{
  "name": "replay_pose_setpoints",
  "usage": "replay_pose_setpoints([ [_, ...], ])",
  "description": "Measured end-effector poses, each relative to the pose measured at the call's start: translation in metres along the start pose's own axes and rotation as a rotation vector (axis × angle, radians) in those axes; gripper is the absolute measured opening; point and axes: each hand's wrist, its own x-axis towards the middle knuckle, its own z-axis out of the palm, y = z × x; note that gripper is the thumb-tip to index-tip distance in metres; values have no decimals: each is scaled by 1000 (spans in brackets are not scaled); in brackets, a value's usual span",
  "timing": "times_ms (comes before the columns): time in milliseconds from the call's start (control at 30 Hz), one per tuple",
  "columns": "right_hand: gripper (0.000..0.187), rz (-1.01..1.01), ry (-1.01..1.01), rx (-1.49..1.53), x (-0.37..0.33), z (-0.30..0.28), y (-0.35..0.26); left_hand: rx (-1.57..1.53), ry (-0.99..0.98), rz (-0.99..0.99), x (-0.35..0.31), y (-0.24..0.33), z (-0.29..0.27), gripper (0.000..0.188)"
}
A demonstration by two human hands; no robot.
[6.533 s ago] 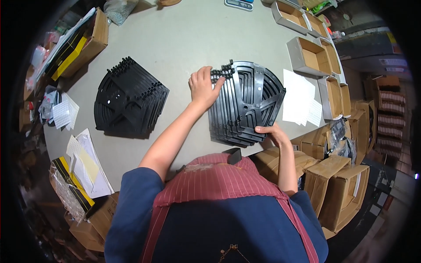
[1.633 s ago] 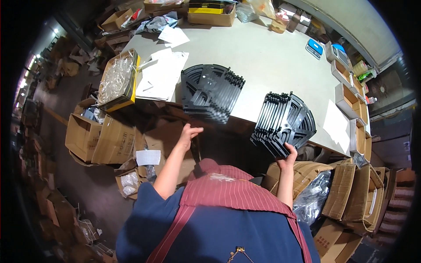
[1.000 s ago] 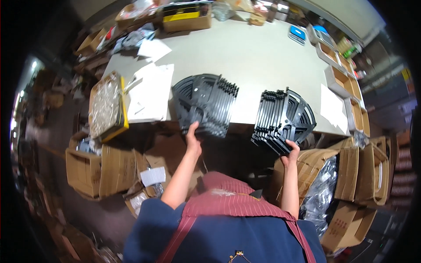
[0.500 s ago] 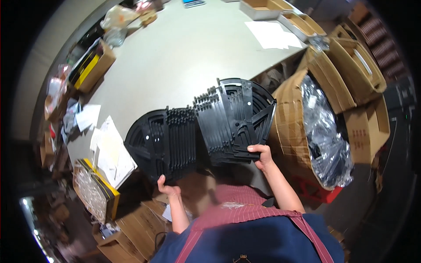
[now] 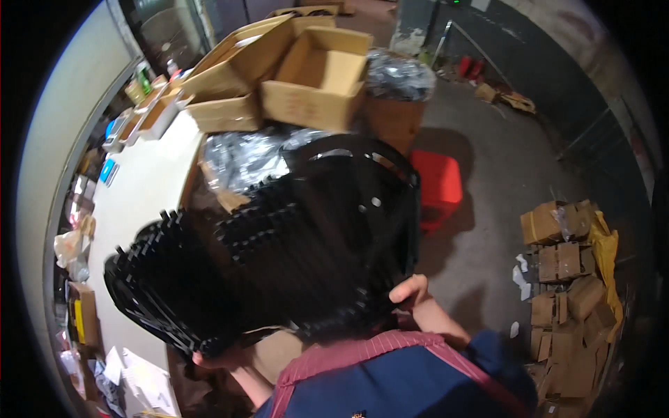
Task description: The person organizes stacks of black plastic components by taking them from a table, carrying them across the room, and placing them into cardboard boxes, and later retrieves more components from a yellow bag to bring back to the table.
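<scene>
Two stacks of black, curved plastic parts with rows of small pegs along their edges are held up in front of my body. My right hand [image 5: 412, 292] grips the larger stack [image 5: 341, 230] at its lower right corner, with the thumb on top and the fingers hidden beneath. Around the lower edge of the smaller stack [image 5: 167, 285] my left hand [image 5: 221, 359] is closed; most of its fingers lie in shadow. The stacks lean close together, and I cannot tell whether they touch.
The white table [image 5: 150, 202] runs along the left. Open cardboard boxes [image 5: 306, 97] and clear plastic wrapping [image 5: 244, 157] stand ahead. A red stool [image 5: 437, 184] is on the floor beyond the larger stack. Several cartons [image 5: 568, 313] are piled at the right.
My view and body have turned right, away from the table and toward the boxes and floor. Both stacks have come along in my hands and now appear larger and nearer.
</scene>
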Motion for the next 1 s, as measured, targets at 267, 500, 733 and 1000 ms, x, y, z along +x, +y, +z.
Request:
replay_pose_setpoints([
  [267,81,-395,393,-140,-241,-121,-105,-100,-216,-226,-101,-197,228,67],
  [500,78,-438,510,240,-279,-227,-172,-137,-318,-571,-155,-336,335,63],
  [733,73,-472,320,313,-258,-352,-326,-131,-287,-526,-181,-512,402,58],
  [1000,48,-446,875,179,-276,-479,-501,125,-104,-546,-182,-735,542,47],
])
